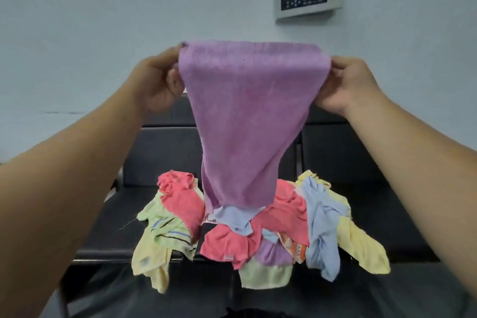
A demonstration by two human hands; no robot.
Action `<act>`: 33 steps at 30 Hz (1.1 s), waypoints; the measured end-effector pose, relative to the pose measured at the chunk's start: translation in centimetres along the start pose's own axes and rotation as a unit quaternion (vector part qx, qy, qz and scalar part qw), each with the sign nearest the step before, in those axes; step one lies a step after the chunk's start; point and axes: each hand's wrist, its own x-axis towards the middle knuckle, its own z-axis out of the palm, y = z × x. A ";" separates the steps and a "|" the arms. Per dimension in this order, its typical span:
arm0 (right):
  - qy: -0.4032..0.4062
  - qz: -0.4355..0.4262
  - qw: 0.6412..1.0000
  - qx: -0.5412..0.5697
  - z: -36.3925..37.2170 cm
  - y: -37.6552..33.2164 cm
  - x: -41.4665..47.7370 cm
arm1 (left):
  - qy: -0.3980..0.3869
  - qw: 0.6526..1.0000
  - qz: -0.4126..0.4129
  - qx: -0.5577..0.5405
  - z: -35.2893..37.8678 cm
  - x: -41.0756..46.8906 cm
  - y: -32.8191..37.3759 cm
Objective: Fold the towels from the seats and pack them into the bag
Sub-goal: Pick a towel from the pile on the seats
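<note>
Both hands, left hand (154, 80) and right hand (348, 82), were raised with arms outstretched, pinching the purple towel's (247, 121) top corners; it hung above the towel pile (258, 230) on the black seats (361, 214).

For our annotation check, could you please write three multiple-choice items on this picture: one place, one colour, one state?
1. Where does the towel pile lie? A. on the black seats B. on the floor C. inside a bag
2. What colour is the held towel? A. yellow B. purple C. pink
3. What state is the held towel in? A. hanging by its top corners B. rolled up C. flat on a seat
Answers: 1 A, the pile rests on the seats; 2 B, it is plainly purple; 3 A, the left hand and right hand each have a grip on a top corner.
</note>
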 end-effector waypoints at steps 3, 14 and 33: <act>0.079 0.086 0.982 -0.150 -0.9 -1.0 0.0 | -0.007 0.970 -0.054 0.237 -0.7 0.0 0.6; -0.038 -0.018 0.989 -0.139 1.3 -2.5 -2.1 | -0.023 0.973 0.006 0.229 2.7 -0.3 1.8; 0.104 -0.032 0.873 -0.475 -2.6 5.3 -1.4 | 0.015 0.916 -0.197 0.349 0.9 -1.3 -4.1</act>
